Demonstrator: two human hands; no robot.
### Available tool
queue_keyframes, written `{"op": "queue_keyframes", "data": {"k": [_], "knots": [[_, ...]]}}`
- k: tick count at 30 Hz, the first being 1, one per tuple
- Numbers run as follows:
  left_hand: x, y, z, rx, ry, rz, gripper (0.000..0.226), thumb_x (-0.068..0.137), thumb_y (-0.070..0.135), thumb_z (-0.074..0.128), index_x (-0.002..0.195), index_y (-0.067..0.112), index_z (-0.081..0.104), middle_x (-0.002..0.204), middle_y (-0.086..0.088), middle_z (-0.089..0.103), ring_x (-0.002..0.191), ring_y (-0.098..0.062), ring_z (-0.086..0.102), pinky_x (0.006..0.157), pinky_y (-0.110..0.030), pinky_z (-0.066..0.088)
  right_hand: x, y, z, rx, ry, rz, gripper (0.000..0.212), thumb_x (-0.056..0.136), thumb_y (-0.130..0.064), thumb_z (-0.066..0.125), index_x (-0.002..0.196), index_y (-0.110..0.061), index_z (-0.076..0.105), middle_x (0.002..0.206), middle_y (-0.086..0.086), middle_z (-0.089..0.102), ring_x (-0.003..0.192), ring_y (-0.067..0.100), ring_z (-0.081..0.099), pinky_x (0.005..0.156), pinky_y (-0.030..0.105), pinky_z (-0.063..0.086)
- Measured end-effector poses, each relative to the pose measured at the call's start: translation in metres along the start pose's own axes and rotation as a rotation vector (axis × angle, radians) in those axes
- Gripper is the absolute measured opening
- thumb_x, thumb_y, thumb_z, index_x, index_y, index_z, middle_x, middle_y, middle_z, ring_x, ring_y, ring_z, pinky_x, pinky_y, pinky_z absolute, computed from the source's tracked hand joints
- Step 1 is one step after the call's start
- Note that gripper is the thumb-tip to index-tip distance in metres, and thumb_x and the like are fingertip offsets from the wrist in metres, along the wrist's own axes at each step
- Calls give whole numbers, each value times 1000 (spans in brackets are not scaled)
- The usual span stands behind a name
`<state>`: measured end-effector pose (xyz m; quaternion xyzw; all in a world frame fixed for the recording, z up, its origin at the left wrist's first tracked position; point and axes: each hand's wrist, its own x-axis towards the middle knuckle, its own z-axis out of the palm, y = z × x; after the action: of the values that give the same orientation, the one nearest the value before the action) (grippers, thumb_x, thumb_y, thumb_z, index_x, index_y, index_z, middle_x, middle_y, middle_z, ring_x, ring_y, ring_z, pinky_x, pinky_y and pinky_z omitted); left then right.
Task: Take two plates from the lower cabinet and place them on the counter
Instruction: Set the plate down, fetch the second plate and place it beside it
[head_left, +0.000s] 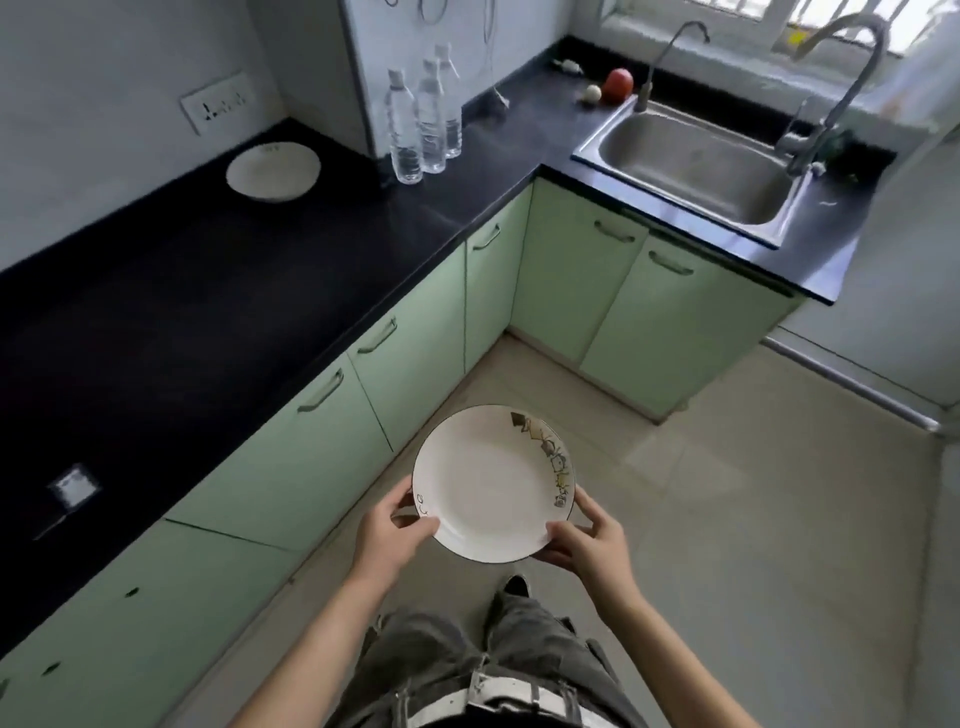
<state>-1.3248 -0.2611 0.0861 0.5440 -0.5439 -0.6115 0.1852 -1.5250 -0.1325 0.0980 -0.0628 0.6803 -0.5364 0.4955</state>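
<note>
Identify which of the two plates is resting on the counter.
The far plate near the wall socket lies on the counter; the patterned plate is held by both hands.

plates 2 (493, 483) | water bottles 3 (404, 135) | faucets 2 (675, 57) | hands 2 (395, 535)

So the counter (218, 291) is a black L-shaped top over pale green cabinets. On the left run there's one white plate (273, 171) sitting back by the wall, and three clear water bottles (423, 119) bunched near the corner. Over by the steel sink (696, 171), a red apple (618, 84) sits just beside a small pale round thing (592, 93).
</note>
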Motion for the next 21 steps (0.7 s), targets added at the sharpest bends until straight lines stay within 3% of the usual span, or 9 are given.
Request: {"op": "queue_keyframes", "data": {"k": [4, 7, 12, 14, 16, 19, 21], "knots": [[45, 33, -11, -101, 179, -53, 56, 65, 12, 72, 118, 29, 66, 104, 1, 75, 99, -14, 69, 72, -14, 53, 78, -75, 34, -130, -193, -8, 69, 82, 11, 56, 140, -24, 52, 75, 17, 76, 64, 28, 73, 62, 33, 62], [73, 47, -25, -201, 323, -74, 54, 63, 16, 71, 113, 36, 66, 103, 6, 75, 93, -4, 70, 72, -16, 53, 125, -111, 71, -199, -331, -20, 71, 82, 11, 55, 142, -26, 50, 78, 20, 77, 68, 30, 75, 64, 34, 62], [132, 51, -57, -298, 482, -89, 57, 62, 17, 71, 112, 43, 65, 106, 9, 74, 93, -8, 71, 75, -23, 57, 199, -144, 145, -310, -486, -17, 72, 83, 12, 54, 147, -22, 44, 84, 19, 78, 75, 34, 76, 62, 35, 62], [157, 52, -74, -328, 522, -97, 62, 64, 15, 73, 121, 36, 64, 110, 7, 73, 96, -11, 70, 80, -29, 57, 224, -154, 176, -348, -521, -10, 73, 83, 12, 53, 147, -21, 43, 84, 18, 78, 75, 35, 76, 62, 35, 62], [182, 56, -93, -344, 553, -103, 63, 69, 9, 73, 128, 28, 62, 113, 4, 72, 98, -14, 70, 80, -27, 56, 247, -168, 207, -381, -552, -4, 72, 83, 11, 54, 147, -21, 43, 84, 17, 79, 76, 35, 76, 62, 37, 62], [218, 68, -124, -361, 584, -82, 55, 71, 2, 71, 114, 36, 68, 105, 4, 75, 97, -14, 71, 73, -22, 57, 279, -189, 255, -422, -589, 9, 71, 84, 10, 56, 147, -20, 43, 83, 18, 78, 77, 34, 76, 62, 37, 62], [240, 81, -143, -389, 616, -83, 54, 74, -2, 70, 115, 34, 68, 106, 4, 75, 95, -10, 71, 68, -18, 56, 301, -205, 286, -438, -625, 6, 70, 83, 9, 57, 146, -20, 45, 82, 16, 79, 78, 35, 76, 63, 37, 62]]}}
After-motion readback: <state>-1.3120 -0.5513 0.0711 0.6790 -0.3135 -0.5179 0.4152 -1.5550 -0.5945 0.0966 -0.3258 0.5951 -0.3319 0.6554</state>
